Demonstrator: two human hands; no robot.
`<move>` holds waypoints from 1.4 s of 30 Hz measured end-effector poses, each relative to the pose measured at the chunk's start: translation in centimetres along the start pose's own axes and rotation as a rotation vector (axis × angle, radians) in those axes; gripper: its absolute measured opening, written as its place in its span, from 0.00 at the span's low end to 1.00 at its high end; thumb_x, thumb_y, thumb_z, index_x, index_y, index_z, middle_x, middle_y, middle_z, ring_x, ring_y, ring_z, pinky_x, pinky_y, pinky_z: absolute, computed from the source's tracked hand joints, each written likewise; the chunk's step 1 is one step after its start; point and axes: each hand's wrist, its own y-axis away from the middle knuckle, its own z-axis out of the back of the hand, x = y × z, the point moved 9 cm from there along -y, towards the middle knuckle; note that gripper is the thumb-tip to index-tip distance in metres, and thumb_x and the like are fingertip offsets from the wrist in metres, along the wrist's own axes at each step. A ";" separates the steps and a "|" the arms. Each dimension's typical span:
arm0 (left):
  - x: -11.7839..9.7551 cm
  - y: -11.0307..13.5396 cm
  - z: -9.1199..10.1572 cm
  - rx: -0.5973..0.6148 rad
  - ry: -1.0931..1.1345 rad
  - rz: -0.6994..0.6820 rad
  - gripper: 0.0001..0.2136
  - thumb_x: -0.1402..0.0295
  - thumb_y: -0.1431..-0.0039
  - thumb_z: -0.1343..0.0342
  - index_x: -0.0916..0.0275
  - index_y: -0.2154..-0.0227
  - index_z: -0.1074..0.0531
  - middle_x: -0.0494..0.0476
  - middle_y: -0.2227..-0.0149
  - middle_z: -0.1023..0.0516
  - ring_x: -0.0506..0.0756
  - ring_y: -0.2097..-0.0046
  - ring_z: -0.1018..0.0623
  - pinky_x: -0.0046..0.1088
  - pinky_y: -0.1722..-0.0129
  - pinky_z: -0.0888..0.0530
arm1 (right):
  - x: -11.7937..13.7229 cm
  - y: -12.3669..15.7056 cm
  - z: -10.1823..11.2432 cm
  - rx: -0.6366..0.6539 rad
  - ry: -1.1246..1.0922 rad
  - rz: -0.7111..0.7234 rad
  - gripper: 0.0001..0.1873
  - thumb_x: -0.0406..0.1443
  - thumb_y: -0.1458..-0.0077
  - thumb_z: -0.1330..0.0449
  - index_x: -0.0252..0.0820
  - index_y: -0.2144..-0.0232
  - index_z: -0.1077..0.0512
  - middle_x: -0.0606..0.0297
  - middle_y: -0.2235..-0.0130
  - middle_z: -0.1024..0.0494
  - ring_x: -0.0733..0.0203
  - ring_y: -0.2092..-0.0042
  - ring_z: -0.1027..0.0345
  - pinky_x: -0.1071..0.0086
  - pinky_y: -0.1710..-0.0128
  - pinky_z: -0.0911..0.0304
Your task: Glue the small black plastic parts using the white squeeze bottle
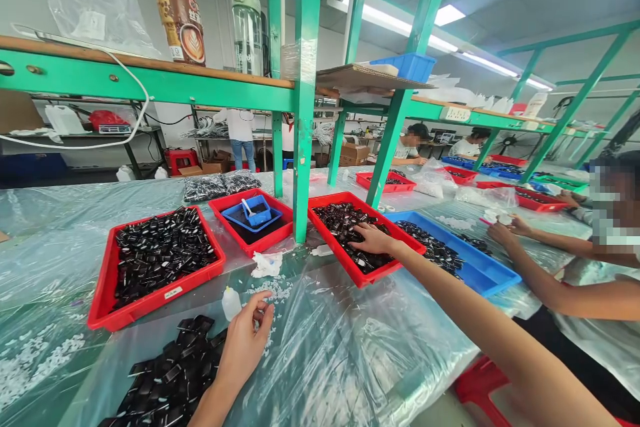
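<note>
My right hand [373, 240] reaches far forward over a red tray [363, 278] filled with small black plastic parts [340, 221]. Its fingers are spread and touch the parts; the undersides of the fingertips are hidden. Nearer to me, my left hand [250, 330] hovers over the plastic-covered table, fingers loosely curled, thumb apart from the index finger, nothing visible in them. Beside it lie a loose heap of black parts [173, 373], scattered small white pieces [280, 288] and a small white squeeze bottle [231, 303].
A full red tray [155, 307] stands left, and another red tray [260, 250] holds blue containers. A blue tray [483, 273] lies right, near a co-worker's hands [503, 230]. Green posts [301, 147] rise from the table to a shelf with bottles.
</note>
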 end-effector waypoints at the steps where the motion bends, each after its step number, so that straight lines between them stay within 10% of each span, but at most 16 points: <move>1: 0.0 0.0 0.0 0.004 -0.002 0.005 0.19 0.50 0.38 0.48 0.59 0.56 0.25 0.54 0.70 0.23 0.54 0.74 0.26 0.29 0.73 0.29 | 0.1 -0.5 -0.2 0.010 0.018 -0.010 0.36 0.52 0.40 0.40 0.40 0.36 0.34 0.46 0.33 0.38 0.32 0.34 0.42 0.51 0.34 0.48; 9: 0.0 0.3 -0.1 0.021 0.000 0.005 0.19 0.51 0.37 0.48 0.59 0.55 0.26 0.52 0.70 0.24 0.53 0.74 0.26 0.28 0.73 0.29 | 1.4 -1.8 -0.6 0.017 0.129 -0.072 0.36 0.52 0.36 0.45 0.43 0.32 0.41 0.45 0.30 0.44 0.31 0.32 0.48 0.40 0.40 0.42; 21: 0.2 0.1 0.4 0.005 -0.004 0.009 0.20 0.50 0.38 0.48 0.60 0.54 0.26 0.54 0.69 0.23 0.53 0.74 0.27 0.28 0.73 0.29 | 2.6 -0.8 1.7 0.003 0.225 -0.027 0.26 0.41 0.40 0.38 0.42 0.41 0.30 0.49 0.46 0.21 0.44 0.44 0.27 0.60 0.49 0.32; 42: 1.2 -0.1 0.7 0.016 -0.038 0.014 0.25 0.43 0.43 0.46 0.58 0.55 0.24 0.53 0.70 0.21 0.54 0.74 0.26 0.29 0.74 0.27 | 2.0 0.6 3.1 -0.037 0.185 -0.107 0.20 0.39 0.38 0.40 0.45 0.45 0.28 0.53 0.49 0.21 0.47 0.48 0.26 0.62 0.53 0.31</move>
